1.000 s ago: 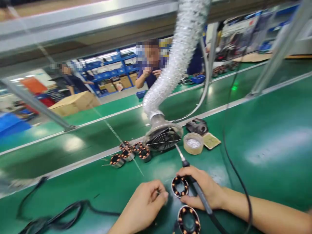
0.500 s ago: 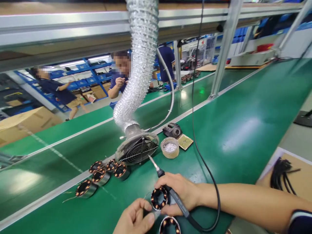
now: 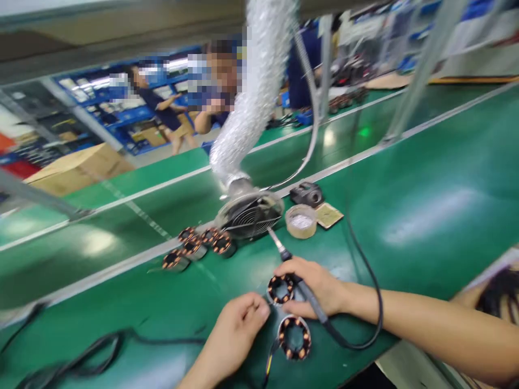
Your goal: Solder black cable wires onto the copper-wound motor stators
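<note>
My right hand (image 3: 320, 282) grips a soldering iron (image 3: 313, 300), its metal tip pointing up and left toward the fan grille. The same hand's thumb and fingers also hold a wound stator ring (image 3: 273, 284) with copper coils. At that ring's left edge, my left hand (image 3: 239, 332) is closed in a pinch. Whatever lies between its fingertips, perhaps a thin wire, is too small and blurred to make out. Just below the held ring, a second stator (image 3: 286, 348) lies on the green bench, with coloured leads running down from its left side.
A round fume extractor (image 3: 253, 216) hangs on a silver duct (image 3: 259, 102). Several stators (image 3: 194, 249) stand left of it. To its right are a round tub (image 3: 301, 224), a square pad (image 3: 329, 215) and a black holder (image 3: 307, 194). Black cable (image 3: 109, 348) lies front left.
The view has swung, so the bench things sit higher and farther right. The grey piece seen at my left fingertips earlier no longer shows. My right hand keeps the iron and ring.
</note>
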Demonstrator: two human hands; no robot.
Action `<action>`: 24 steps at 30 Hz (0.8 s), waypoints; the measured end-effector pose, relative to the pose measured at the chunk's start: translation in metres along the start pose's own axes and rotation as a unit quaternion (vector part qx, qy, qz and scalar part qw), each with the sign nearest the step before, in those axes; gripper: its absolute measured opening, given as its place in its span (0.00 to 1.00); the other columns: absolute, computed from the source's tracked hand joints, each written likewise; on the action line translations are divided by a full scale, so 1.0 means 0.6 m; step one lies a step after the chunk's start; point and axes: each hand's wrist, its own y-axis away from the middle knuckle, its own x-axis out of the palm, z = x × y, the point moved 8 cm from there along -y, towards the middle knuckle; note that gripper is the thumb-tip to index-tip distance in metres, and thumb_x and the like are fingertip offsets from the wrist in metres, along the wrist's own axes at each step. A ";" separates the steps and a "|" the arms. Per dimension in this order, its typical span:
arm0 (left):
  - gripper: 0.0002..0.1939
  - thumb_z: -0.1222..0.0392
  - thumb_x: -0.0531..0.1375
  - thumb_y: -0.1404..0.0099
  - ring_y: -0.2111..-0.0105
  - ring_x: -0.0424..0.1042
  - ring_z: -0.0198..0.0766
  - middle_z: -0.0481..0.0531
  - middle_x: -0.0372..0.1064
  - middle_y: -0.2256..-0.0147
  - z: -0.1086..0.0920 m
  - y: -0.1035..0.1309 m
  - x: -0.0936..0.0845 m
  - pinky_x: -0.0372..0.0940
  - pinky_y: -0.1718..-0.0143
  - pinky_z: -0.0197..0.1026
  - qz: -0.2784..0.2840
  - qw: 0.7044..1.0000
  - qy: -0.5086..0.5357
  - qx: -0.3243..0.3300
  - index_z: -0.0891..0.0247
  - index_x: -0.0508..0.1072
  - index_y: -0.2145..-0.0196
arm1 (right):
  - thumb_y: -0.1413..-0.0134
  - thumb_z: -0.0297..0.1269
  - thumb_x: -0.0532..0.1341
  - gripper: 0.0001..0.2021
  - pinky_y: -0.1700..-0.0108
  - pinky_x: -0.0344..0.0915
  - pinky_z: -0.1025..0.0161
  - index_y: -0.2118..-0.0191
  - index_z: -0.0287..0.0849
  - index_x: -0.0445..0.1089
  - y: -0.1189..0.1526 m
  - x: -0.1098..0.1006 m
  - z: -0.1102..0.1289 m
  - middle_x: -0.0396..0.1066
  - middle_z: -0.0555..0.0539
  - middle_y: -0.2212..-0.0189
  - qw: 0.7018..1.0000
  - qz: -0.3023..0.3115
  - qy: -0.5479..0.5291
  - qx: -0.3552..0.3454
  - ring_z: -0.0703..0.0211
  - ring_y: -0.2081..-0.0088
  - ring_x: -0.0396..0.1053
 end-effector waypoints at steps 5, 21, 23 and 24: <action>0.43 0.22 0.64 0.55 0.77 0.44 0.22 0.42 0.47 0.79 -0.006 -0.004 0.024 0.39 0.73 0.32 0.002 0.987 0.161 -0.024 0.71 0.67 0.68 | 0.46 0.40 0.66 0.25 0.48 0.67 0.81 0.45 0.38 0.62 0.005 -0.002 -0.001 0.69 0.49 0.52 0.998 0.038 0.039 0.008 0.80 0.50 0.68; 0.36 0.33 0.70 0.57 0.85 0.36 0.20 0.37 0.44 0.84 -0.008 -0.021 0.024 0.30 0.81 0.33 0.060 0.936 0.340 -0.071 0.67 0.66 0.66 | 0.45 0.46 0.65 0.26 0.48 0.72 0.76 0.45 0.37 0.62 0.004 0.000 0.002 0.70 0.49 0.50 0.994 0.061 0.090 -0.012 0.76 0.49 0.71; 0.36 0.31 0.67 0.53 0.83 0.40 0.21 0.39 0.46 0.82 -0.011 -0.011 0.023 0.35 0.80 0.33 0.062 0.946 0.313 -0.051 0.69 0.68 0.64 | 0.43 0.47 0.64 0.25 0.49 0.71 0.75 0.46 0.37 0.63 0.000 -0.004 0.008 0.70 0.50 0.50 0.994 0.056 0.096 -0.015 0.77 0.49 0.70; 0.36 0.31 0.65 0.49 0.82 0.42 0.21 0.40 0.47 0.81 -0.012 -0.002 0.016 0.38 0.79 0.33 0.065 0.962 0.263 -0.033 0.70 0.70 0.62 | 0.41 0.48 0.63 0.24 0.49 0.69 0.75 0.47 0.37 0.64 -0.001 -0.006 0.010 0.71 0.50 0.50 0.993 0.051 0.101 -0.015 0.77 0.50 0.70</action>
